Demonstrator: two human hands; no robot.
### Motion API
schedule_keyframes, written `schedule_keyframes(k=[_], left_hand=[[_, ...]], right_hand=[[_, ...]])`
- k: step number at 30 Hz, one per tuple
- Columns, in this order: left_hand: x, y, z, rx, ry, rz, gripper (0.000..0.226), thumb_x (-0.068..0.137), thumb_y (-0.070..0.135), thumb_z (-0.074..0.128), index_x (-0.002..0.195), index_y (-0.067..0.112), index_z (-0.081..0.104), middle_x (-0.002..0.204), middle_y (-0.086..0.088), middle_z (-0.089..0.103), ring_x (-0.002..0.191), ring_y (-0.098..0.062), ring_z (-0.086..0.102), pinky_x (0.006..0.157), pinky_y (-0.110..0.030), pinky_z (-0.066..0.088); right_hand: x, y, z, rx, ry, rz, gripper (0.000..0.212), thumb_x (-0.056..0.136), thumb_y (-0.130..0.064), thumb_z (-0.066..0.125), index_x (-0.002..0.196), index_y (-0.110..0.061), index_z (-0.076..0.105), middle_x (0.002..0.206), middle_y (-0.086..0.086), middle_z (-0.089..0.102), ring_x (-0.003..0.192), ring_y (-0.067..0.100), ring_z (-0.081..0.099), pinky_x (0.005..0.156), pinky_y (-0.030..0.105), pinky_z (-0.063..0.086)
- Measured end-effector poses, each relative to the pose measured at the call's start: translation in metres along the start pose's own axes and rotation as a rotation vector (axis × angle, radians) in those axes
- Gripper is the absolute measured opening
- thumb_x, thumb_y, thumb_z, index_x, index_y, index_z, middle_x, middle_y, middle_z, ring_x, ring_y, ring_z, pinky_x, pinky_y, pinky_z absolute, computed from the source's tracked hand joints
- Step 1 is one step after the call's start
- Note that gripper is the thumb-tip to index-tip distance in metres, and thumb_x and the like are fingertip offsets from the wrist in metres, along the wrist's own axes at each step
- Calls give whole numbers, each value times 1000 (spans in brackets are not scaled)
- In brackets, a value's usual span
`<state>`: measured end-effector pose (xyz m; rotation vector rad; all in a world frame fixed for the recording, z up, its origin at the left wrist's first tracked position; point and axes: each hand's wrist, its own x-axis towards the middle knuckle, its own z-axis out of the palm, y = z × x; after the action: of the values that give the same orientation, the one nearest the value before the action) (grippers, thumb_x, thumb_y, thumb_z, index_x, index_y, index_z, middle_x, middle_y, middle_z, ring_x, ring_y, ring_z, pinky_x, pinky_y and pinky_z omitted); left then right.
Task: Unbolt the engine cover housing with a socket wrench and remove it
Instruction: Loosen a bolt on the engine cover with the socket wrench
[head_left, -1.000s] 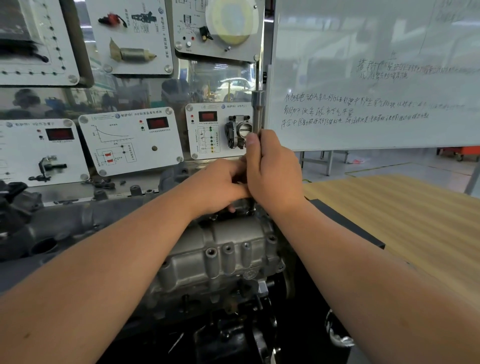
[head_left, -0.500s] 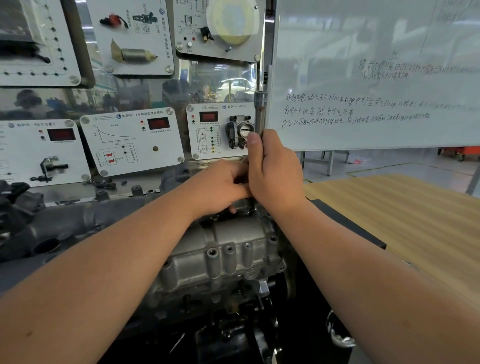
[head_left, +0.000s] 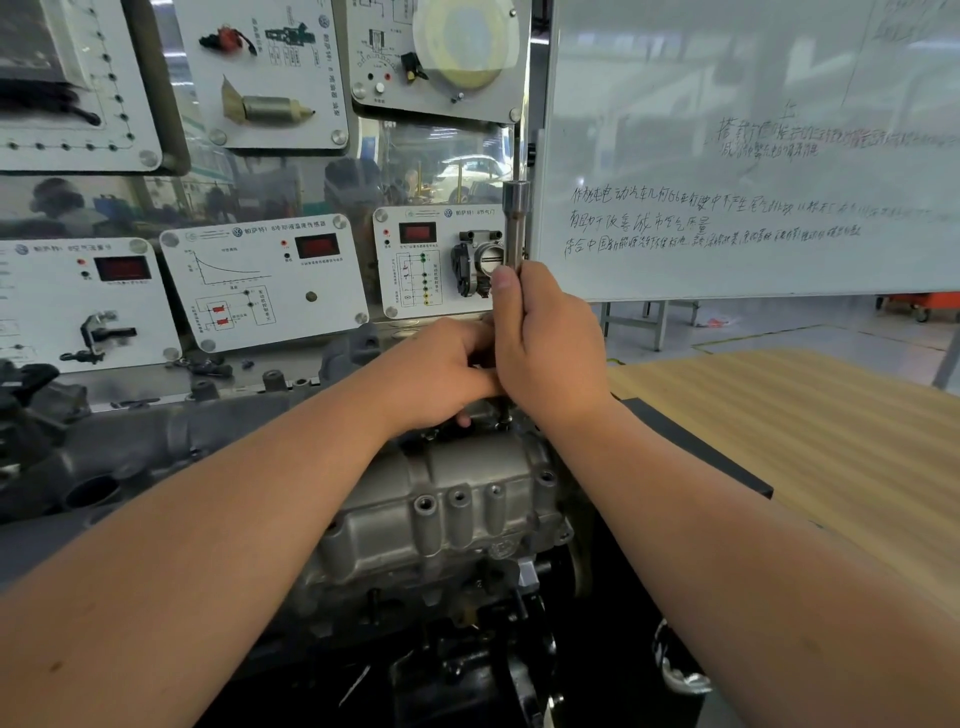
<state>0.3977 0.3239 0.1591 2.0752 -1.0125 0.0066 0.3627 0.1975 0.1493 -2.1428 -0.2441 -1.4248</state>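
Hands meet over the grey cast-metal engine cover housing (head_left: 447, 514), which sits bolted on the dark engine block at the left edge of the pale wooden table (head_left: 810, 415). The right hand (head_left: 550, 348) wraps its fingers round the upright silver steel socket wrench (head_left: 515, 228), thumb on the shaft. The left hand (head_left: 441, 374) curls around the tool's lower end (its tip is hidden) at the housing's far edge. A written-on whiteboard (head_left: 753, 145) stands behind.
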Motion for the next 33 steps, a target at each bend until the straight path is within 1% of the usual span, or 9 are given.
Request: schedule_keyframes(k=[6, 10, 13, 15, 18, 24, 27, 31, 33], left_hand=[[1, 0, 1, 45, 18, 19, 33, 91, 15, 69, 85, 46, 58, 70, 28, 68, 47, -4, 63, 44, -14, 46], [1, -2, 1, 3, 13, 17, 31, 90, 14, 70, 86, 44, 64, 78, 26, 71, 54, -7, 68, 49, -16, 51], [1, -2, 1, 14, -4, 7, 27, 92, 14, 67, 88, 40, 68, 83, 23, 73, 59, -14, 71, 56, -24, 57], [1, -1, 0, 21, 0, 15, 28, 92, 15, 67, 88, 43, 65, 81, 26, 71, 53, -8, 68, 49, -17, 51], [1, 0, 0, 54, 6, 21, 32, 91, 15, 67, 85, 45, 58, 70, 30, 68, 47, -5, 64, 42, -12, 44], [2, -2, 0, -2, 1, 11, 44, 91, 10, 67, 76, 51, 70, 77, 22, 73, 55, -13, 68, 53, -20, 54], [2, -2, 1, -5, -4, 5, 32, 93, 12, 66, 82, 42, 68, 78, 23, 73, 52, -10, 67, 52, -20, 53], [1, 0, 1, 62, 6, 22, 33, 91, 14, 65, 83, 45, 57, 69, 33, 67, 46, -5, 64, 41, -12, 43], [1, -1, 0, 66, 6, 20, 31, 90, 16, 66, 83, 44, 57, 68, 33, 66, 47, -7, 65, 40, -12, 42]], right_hand=[[0, -1, -1, 6, -12, 5, 39, 102, -43, 46, 120, -9, 53, 67, -9, 52, 64, 28, 62, 57, 38, 46], [0, -1, -1, 8, -9, 14, 30, 102, -41, 35, 90, -15, 45, 59, -5, 48, 56, 30, 54, 51, 42, 44], [0, -1, 0, 10, -3, 6, 30, 102, -38, 33, 84, -16, 43, 62, 4, 56, 56, 32, 54, 51, 44, 44], [0, -2, 0, 12, 1, -5, 30, 102, -38, 35, 86, -16, 46, 60, -1, 52, 55, 30, 53, 51, 41, 41], [0, -1, -1, 10, -19, 0, 35, 102, -42, 45, 111, -9, 56, 67, -2, 58, 61, 29, 59, 56, 38, 44], [-1, -2, 0, 5, 3, -6, 29, 101, -38, 36, 84, -15, 40, 57, -3, 44, 53, 31, 49, 49, 39, 36], [-1, 0, 0, 10, 23, -3, 29, 101, -36, 35, 81, -15, 39, 55, -11, 35, 51, 27, 42, 52, 34, 27], [-2, -2, -1, 15, 24, -9, 38, 101, -40, 44, 113, -7, 57, 66, -9, 50, 59, 26, 56, 55, 34, 37], [-2, -4, -2, 7, 22, -21, 38, 101, -39, 44, 111, -5, 58, 68, -7, 53, 60, 28, 59, 54, 36, 43]])
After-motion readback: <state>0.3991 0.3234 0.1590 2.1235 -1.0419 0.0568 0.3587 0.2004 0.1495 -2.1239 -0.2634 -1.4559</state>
